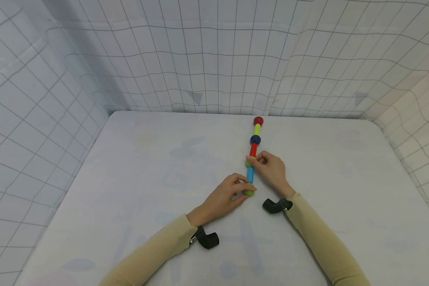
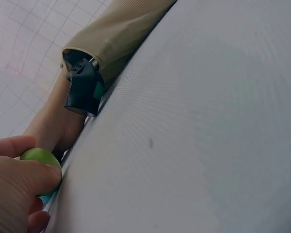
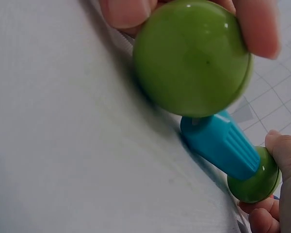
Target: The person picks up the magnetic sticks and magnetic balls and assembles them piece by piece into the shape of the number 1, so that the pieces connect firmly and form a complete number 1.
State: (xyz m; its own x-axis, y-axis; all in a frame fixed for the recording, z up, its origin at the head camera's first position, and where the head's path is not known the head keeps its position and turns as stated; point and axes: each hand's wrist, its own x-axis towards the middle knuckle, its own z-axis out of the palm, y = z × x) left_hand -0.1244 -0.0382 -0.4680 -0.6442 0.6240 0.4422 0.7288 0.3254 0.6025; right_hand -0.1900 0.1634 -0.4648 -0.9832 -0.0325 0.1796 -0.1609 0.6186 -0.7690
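A chain of coloured balls and rods lies on the table. From its far end run a red ball (image 1: 258, 120), a yellow-green rod (image 1: 257, 129), a dark blue ball (image 1: 255, 139) and a red rod (image 1: 253, 149). A green ball (image 3: 254, 182) follows, pinched by my right hand (image 1: 272, 171). From there a blue rod (image 1: 250, 174) leads to a second green ball (image 3: 194, 58) at the near end. My left hand (image 1: 228, 194) grips this near ball between thumb and fingers; in the left wrist view the fingers partly cover it.
The white table (image 1: 146, 167) has a faint printed pattern. White curtains with a dark grid (image 1: 214, 63) hang behind it and at both sides. A black wrist camera (image 1: 207, 239) sits by the left cuff, and another black camera (image 1: 276, 205) by the right cuff.
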